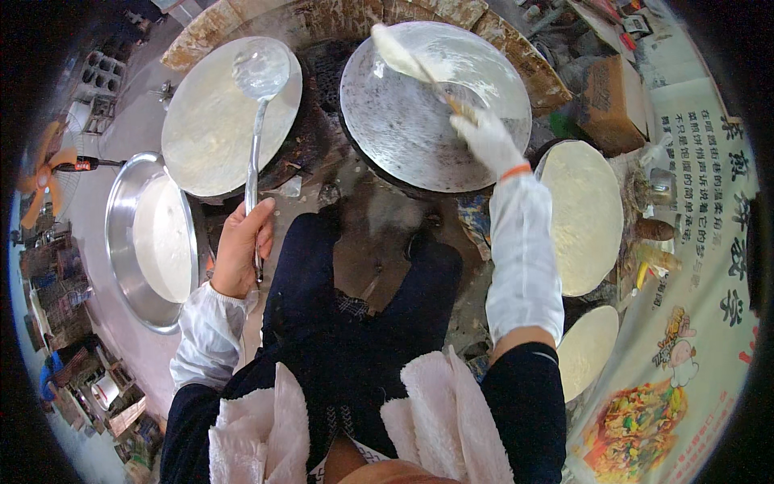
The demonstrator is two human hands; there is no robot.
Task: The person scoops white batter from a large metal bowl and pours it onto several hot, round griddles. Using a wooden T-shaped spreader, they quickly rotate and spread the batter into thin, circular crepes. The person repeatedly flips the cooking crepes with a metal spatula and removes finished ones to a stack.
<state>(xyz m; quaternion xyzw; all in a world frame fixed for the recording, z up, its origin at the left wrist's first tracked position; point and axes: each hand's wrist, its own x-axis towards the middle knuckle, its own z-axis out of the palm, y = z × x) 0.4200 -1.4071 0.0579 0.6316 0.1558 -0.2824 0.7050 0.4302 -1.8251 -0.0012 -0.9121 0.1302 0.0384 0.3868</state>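
Note:
My bare left hand is closed round the long metal handle of a ladle, whose batter-smeared bowl is over the left griddle's round pale crepe. My right hand, in a white glove, grips the handle of a batter spreader. The spreader's pale, batter-coated head reaches the far left rim of the second round griddle. Wet white batter curves along that griddle's far and right side, while its near left surface shows bare, speckled grey metal.
A wide steel basin of white batter stands at the left. Two more round pale sheets lie at the right. Beyond the griddles curves a stained barrier; a cardboard box and printed banner are farther right. An orange fan stands far left.

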